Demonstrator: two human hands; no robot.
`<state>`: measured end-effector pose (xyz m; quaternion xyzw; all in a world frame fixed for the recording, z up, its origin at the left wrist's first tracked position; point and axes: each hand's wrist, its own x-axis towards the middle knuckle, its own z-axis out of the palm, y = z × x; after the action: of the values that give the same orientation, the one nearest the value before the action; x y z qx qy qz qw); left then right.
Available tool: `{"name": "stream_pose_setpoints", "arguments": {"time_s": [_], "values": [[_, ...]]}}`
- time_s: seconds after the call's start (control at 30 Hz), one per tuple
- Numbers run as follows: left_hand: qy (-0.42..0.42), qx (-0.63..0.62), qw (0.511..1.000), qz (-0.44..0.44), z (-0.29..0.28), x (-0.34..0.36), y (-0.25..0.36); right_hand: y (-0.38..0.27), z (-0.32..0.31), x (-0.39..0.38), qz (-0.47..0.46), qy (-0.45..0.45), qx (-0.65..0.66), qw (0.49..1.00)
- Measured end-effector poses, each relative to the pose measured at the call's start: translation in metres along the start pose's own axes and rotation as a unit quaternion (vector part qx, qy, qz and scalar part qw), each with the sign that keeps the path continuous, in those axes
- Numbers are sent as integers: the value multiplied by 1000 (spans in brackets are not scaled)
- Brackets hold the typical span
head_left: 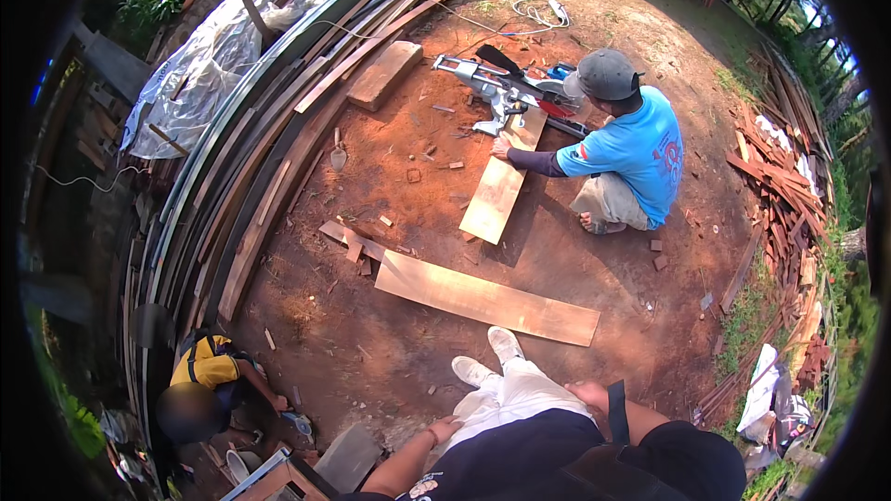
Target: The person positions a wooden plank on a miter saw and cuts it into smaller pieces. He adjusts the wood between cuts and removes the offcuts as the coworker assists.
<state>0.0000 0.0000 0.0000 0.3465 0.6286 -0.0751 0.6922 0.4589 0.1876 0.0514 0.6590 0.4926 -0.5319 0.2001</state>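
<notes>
Left fingers (449, 426) and right fingers (579, 391), curl impossible to tell, touch white trousers (520, 397), two shoes (504, 342) separating them from two broad boards (487, 299) and one crouching person (631, 153).

The left hand (445, 429) and right hand (588, 393) lie against the white trousers (522, 397), their finger detail too small to tell. The cap (608, 74) of a co-worker (636, 153) in blue hides part of the miter saw (497, 93) (the body covers the far arm too). Blur masks the head of a person in yellow (213, 362). The lower edge cuts off the black shirt (520, 455).
</notes>
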Motion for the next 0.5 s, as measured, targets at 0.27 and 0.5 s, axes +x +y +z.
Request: {"name": "stream_pose_setpoints", "arguments": {"time_s": [0.27,0.5], "values": [[223,-23,966,-132,-38,-44,-8,23,-43,-19,-76,230,-7,970],[196,-29,970,-141,-48,16,87,60,-88,-15,-51,130,276,951]]}}
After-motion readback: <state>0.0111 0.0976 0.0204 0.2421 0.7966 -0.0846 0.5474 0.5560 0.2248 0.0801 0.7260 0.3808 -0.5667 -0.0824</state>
